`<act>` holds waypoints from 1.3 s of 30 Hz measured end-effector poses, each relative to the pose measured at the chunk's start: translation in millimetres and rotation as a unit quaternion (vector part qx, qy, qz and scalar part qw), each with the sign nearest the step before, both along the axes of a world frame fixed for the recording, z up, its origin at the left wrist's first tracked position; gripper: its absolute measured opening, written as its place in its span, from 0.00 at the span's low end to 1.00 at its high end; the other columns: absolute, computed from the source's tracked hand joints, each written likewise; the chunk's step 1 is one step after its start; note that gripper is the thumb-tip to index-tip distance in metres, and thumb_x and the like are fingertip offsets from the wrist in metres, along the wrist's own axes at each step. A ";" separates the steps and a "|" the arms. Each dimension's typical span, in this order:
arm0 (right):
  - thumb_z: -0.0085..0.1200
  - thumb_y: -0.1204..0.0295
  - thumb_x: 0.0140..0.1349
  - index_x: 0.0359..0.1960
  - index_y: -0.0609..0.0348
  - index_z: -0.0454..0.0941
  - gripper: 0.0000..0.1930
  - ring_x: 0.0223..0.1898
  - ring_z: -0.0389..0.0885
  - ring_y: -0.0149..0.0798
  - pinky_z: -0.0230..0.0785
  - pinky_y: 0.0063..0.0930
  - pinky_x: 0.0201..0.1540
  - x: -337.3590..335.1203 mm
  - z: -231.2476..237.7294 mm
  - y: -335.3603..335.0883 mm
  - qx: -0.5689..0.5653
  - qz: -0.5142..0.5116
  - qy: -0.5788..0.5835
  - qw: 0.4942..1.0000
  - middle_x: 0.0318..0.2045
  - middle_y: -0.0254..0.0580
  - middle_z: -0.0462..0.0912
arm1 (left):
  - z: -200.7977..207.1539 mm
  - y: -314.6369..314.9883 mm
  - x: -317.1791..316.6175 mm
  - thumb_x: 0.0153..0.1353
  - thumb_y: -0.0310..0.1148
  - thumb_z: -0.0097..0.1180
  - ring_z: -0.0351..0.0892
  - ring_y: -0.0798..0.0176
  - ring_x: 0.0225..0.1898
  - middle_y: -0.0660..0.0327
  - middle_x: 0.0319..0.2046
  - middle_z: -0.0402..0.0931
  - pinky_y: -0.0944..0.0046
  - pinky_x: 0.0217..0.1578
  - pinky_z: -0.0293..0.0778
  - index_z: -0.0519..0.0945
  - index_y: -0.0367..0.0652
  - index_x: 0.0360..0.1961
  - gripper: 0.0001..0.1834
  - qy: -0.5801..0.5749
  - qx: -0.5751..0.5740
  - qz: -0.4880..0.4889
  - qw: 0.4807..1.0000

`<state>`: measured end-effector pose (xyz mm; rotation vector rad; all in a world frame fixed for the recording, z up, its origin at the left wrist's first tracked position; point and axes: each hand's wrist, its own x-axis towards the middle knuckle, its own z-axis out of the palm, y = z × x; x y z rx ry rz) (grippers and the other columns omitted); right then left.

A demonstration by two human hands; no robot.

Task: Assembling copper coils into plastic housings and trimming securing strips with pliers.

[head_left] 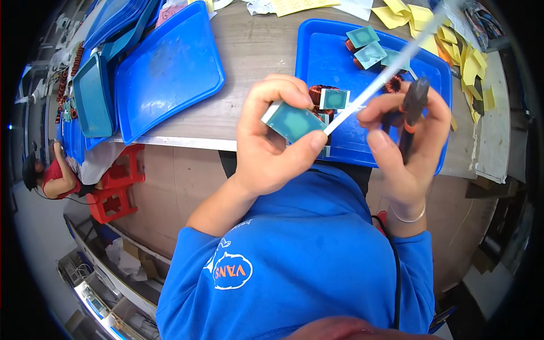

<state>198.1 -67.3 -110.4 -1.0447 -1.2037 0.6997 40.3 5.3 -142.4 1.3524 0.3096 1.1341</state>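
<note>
In my left hand point(263, 136) is a teal-green square plate point(294, 122) with a white edge, pinched between thumb and fingers. Whatever is under the plate is hidden. A long white strip, like a cable tie point(374, 88), slants from my left thumb toward the upper right, blurred at its far end. My right hand point(408, 144) is curled round dark diagonal cutters point(416, 102) with a bit of orange, their jaws pointing up. Its thumb and forefinger are apart beside the strip. Behind both hands, copper-wound coils with green plates point(334, 99) lie in a blue tray point(317, 42).
More plated coils point(371, 54) sit at that tray's far side. An empty blue tray point(175, 73) and a smaller teal tray point(93, 96) stand on the left. Yellow papers point(470, 68) lie at right. A person point(54, 173) sits far left near red stools point(116, 190).
</note>
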 end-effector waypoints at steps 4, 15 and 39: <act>0.57 0.79 0.42 0.39 0.61 0.76 0.18 0.36 0.76 0.41 0.67 0.28 0.39 16.0 13.1 -6.5 -0.103 0.050 -0.262 0.958 0.35 0.43 0.78 | 1.4 6.6 -3.5 0.44 0.19 0.58 0.65 0.66 0.39 0.56 0.37 0.64 0.68 0.40 0.65 0.66 0.39 0.38 0.20 0.002 0.041 0.038 0.998; 0.57 0.78 0.41 0.40 0.59 0.76 0.19 0.34 0.75 0.43 0.67 0.30 0.37 17.4 2.8 -4.0 -0.060 0.080 -0.323 0.941 0.34 0.43 0.78 | 2.9 9.8 -5.8 0.40 0.20 0.59 0.67 0.66 0.36 0.56 0.34 0.66 0.70 0.36 0.67 0.68 0.39 0.36 0.19 0.034 0.143 0.081 0.986; 0.56 0.79 0.47 0.41 0.60 0.77 0.16 0.19 0.71 0.31 0.63 0.21 0.23 24.8 -5.1 6.7 -0.125 -0.023 -0.270 0.955 0.21 0.40 0.76 | 6.7 43.5 14.6 0.44 0.22 0.60 0.68 0.67 0.37 0.57 0.35 0.67 0.68 0.39 0.67 0.67 0.39 0.38 0.19 0.140 0.146 0.011 0.979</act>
